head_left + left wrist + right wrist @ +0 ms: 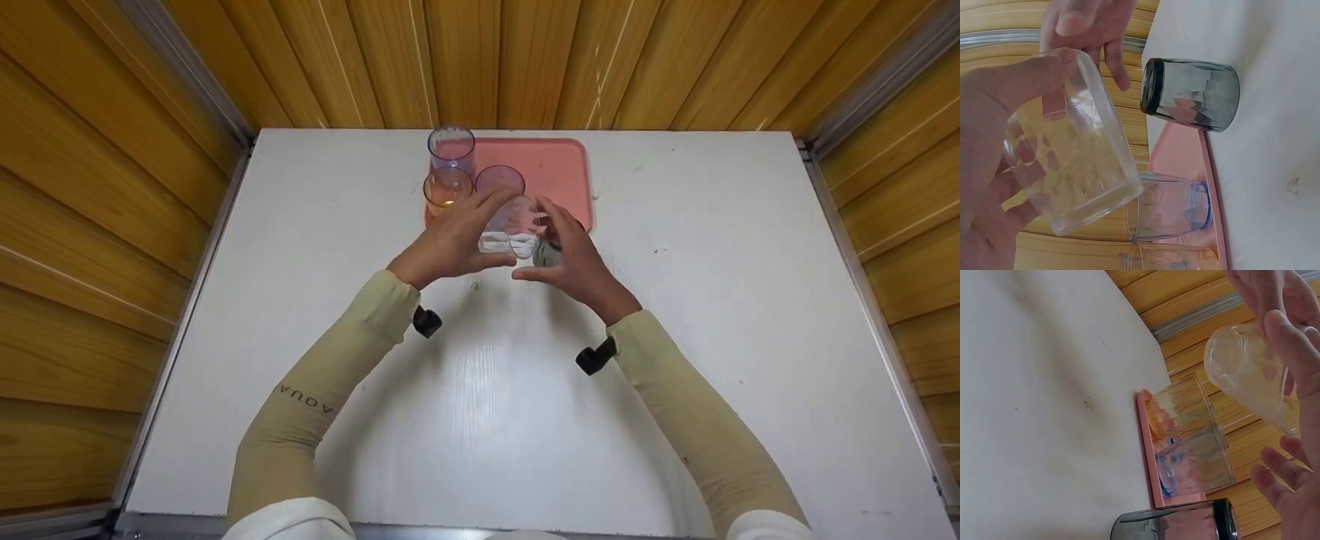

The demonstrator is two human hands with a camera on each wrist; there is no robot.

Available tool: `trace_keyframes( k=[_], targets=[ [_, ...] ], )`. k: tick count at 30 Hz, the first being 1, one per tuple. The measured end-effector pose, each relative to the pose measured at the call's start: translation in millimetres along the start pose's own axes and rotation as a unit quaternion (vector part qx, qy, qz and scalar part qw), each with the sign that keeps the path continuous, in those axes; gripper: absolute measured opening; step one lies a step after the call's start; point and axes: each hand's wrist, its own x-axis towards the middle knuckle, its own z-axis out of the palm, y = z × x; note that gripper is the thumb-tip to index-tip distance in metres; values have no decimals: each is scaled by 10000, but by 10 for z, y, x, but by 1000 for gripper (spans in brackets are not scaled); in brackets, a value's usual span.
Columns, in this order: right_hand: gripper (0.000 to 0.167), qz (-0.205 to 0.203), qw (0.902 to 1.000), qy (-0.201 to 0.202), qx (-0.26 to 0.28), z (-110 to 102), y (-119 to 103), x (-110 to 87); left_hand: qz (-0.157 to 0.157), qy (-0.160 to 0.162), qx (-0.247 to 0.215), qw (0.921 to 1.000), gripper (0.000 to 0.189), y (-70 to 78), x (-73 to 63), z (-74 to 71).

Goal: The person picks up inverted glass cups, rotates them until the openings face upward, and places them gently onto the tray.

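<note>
A clear plastic cup (523, 229) is held in the air, tilted, by my left hand (450, 238). In the left wrist view, the left thumb lies on one end of this cup (1081, 163), with the other fingers around its far side. Close by on the cup's right is my right hand (574, 259), its thumb and fingers spread; whether a fingertip touches the cup is unclear. A smoky dark glass (1196, 95) stands on the table beneath the hands, in front of the tray, dark end up. The right hand partly hides it in the head view.
A pink tray (559, 169) lies at the table's back edge. On its left part are an orange glass (448, 184), a bluish glass (451, 144) behind it and a purple-rimmed glass (500, 178) to the right. Wooden panels (525, 60) surround the white table (480, 420).
</note>
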Motion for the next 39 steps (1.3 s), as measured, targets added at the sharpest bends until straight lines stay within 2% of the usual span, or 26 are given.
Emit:
trace_keyframes(
  k=[9, 15, 23, 31, 39],
  targets=[
    [105, 48, 9999, 50, -131, 2, -6, 20, -166, -249, -665, 9973, 91, -19, -23, -2],
    [97, -98, 9997, 115, -209, 5, -40, 20, -280, -497, -849, 9948, 92, -20, -22, -20],
    [93, -299, 9988, 201, -335, -12, -51, 14, -337, -464, -998, 9934, 89, -52, -35, -37],
    [101, -127, 9990, -89, -417, -49, -71, 20, -392, -526, -1012, 9927, 88, -52, -37, -43],
    [110, -202, 9977, -413, -498, -130, -107, 17, -384, -596, -918, 9933, 90, -44, -42, -44]
  ],
)
